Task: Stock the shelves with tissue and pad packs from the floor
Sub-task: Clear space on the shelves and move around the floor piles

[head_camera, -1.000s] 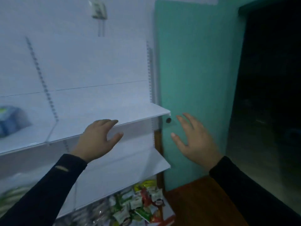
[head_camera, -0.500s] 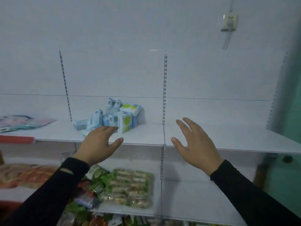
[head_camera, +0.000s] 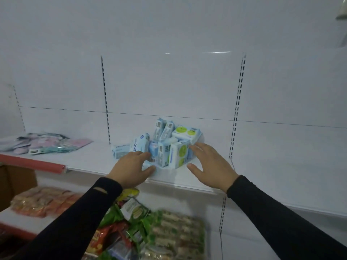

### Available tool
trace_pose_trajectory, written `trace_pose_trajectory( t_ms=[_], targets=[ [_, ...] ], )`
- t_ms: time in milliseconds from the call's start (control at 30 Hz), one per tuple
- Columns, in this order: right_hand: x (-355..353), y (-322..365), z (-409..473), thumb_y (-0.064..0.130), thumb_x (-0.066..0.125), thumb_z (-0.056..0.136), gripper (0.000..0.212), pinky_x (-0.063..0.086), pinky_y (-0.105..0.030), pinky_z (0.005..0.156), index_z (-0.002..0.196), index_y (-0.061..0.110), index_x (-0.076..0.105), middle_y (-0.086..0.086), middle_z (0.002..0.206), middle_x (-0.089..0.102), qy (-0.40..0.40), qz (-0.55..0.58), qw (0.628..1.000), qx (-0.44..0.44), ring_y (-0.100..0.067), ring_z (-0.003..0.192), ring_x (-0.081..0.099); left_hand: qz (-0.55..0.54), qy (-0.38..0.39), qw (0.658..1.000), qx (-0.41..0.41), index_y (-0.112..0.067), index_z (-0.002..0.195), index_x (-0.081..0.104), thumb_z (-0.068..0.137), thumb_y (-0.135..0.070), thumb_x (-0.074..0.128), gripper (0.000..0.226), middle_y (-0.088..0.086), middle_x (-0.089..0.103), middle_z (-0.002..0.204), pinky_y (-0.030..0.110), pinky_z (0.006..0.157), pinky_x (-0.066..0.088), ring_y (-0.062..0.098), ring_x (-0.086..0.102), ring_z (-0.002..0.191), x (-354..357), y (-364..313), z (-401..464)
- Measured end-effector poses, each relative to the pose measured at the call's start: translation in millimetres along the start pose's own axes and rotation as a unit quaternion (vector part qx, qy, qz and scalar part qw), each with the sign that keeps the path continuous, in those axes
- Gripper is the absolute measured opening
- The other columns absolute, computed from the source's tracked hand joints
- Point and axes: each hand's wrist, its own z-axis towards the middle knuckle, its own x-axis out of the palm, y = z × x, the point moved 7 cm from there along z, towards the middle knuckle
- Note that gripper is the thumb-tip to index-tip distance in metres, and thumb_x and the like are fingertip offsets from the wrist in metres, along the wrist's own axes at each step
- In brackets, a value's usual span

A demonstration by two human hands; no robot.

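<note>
Head view: both hands spread and holding nothing, left hand (head_camera: 131, 168) touching the left side of the tissue packs (head_camera: 165, 145), right hand (head_camera: 210, 167) just beside their right edge. Packs sit in a loose, tilted heap mid-shelf (head_camera: 272, 173); flat pad packs (head_camera: 50, 143) lie well apart to the left. Risk: squeezing the heap unevenly topples the upright packs or shoves front ones off the shelf lip.

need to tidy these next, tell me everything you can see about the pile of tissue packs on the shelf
The tissue packs are small soft packs in pale blue and white film, some with green circles, huddled untidily on the white shelf near its front edge. Several stand upright, some lean, one lies flat on top, one lies flat at the left. The left hand touches the near left packs; the right hand reaches the right side with fingers spread.
</note>
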Motion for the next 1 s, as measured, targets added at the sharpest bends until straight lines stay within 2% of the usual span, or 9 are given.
trace_pose_trajectory(
  t_ms=[267, 367, 433, 500, 600, 700, 833, 900, 1000],
  targets=[
    [57, -31, 91, 0.041, 0.045, 0.097, 0.067, 0.008, -0.035, 0.118, 0.152, 0.017, 0.014, -0.007, 0.160, 0.009, 0.062, 0.012, 0.995, -0.083, -0.024, 0.146, 0.007, 0.013, 0.051, 0.997, -0.050, -0.022, 0.145, 0.033, 0.093, -0.047, 0.050, 0.060, 0.005, 0.048, 0.137, 0.034, 0.098, 0.040, 0.022, 0.046, 0.123, 41, -4, 92],
    [85, -44, 113, 0.045, 0.042, 0.096, 0.069, 0.009, -0.041, 0.119, 0.152, 0.017, 0.013, -0.006, 0.160, 0.012, 0.114, 0.012, 0.988, -0.104, -0.027, 0.147, 0.006, -0.001, 0.049, 0.996, -0.072, -0.015, 0.147, 0.026, 0.093, -0.040, 0.052, 0.065, 0.008, 0.044, 0.140, 0.034, 0.099, 0.038, 0.025, 0.044, 0.125, 55, -6, 125],
    [97, -53, 115, 0.050, 0.042, 0.091, 0.070, 0.019, -0.043, 0.116, 0.150, 0.017, 0.023, -0.008, 0.152, 0.029, 0.126, 0.034, 0.984, -0.120, -0.029, 0.142, 0.021, -0.017, 0.055, 0.994, -0.097, -0.012, 0.146, 0.026, 0.091, -0.037, 0.055, 0.067, 0.011, 0.046, 0.137, 0.036, 0.098, 0.040, 0.028, 0.045, 0.122, 68, -4, 140],
    [87, -64, 114, 0.053, 0.048, 0.087, 0.062, 0.035, -0.038, 0.104, 0.138, 0.018, 0.043, -0.005, 0.132, 0.048, 0.085, 0.072, 0.986, -0.121, -0.024, 0.124, 0.042, -0.013, 0.049, 0.993, -0.104, -0.013, 0.140, 0.034, 0.089, -0.033, 0.057, 0.060, 0.012, 0.048, 0.130, 0.037, 0.095, 0.042, 0.031, 0.049, 0.117, 79, -3, 149],
    [75, -86, 103, 0.062, 0.053, 0.085, 0.049, 0.044, -0.032, 0.084, 0.115, 0.023, 0.058, 0.002, 0.114, 0.052, 0.079, 0.084, 0.989, -0.090, -0.017, 0.101, 0.053, -0.031, 0.034, 0.997, -0.065, -0.020, 0.136, 0.042, 0.086, -0.025, 0.061, 0.054, 0.008, 0.047, 0.120, 0.033, 0.089, 0.041, 0.028, 0.052, 0.110, 84, -15, 151],
    [92, -108, 86, 0.073, 0.056, 0.075, 0.054, 0.044, -0.030, 0.083, 0.105, 0.028, 0.055, 0.004, 0.115, 0.046, 0.156, 0.079, 0.984, -0.047, -0.014, 0.097, 0.053, -0.054, 0.125, 0.991, 0.011, -0.027, 0.133, 0.045, 0.079, -0.027, 0.071, 0.060, -0.002, 0.045, 0.111, 0.027, 0.087, 0.041, 0.019, 0.052, 0.103, 93, -39, 149],
    [112, -115, 75, 0.082, 0.061, 0.057, 0.072, 0.047, -0.032, 0.079, 0.103, 0.030, 0.041, 0.003, 0.117, 0.046, 0.216, 0.136, 0.966, 0.025, -0.014, 0.095, 0.053, -0.035, 0.245, 0.968, 0.033, -0.031, 0.136, 0.043, 0.072, -0.024, 0.079, 0.074, -0.003, 0.051, 0.126, 0.037, 0.098, 0.044, 0.017, 0.052, 0.111, 100, -37, 158],
    [110, -113, 74, 0.072, 0.069, 0.062, 0.070, 0.044, -0.027, 0.069, 0.107, 0.027, 0.040, 0.001, 0.111, 0.053, 0.237, 0.140, 0.960, 0.052, -0.014, 0.090, 0.054, 0.006, 0.260, 0.965, 0.046, -0.034, 0.137, 0.037, 0.069, -0.021, 0.079, 0.081, -0.002, 0.050, 0.129, 0.040, 0.098, 0.044, 0.019, 0.051, 0.111, 102, -33, 164],
    [99, -119, 66, 0.047, 0.072, 0.072, 0.056, 0.036, -0.025, 0.059, 0.110, 0.021, 0.040, 0.001, 0.095, 0.055, 0.259, 0.108, 0.957, 0.079, -0.012, 0.075, 0.049, 0.059, 0.301, 0.951, 0.050, -0.033, 0.131, 0.029, 0.069, -0.016, 0.076, 0.080, 0.003, 0.052, 0.120, 0.036, 0.081, 0.048, 0.022, 0.051, 0.097, 117, -31, 163]
  ],
)
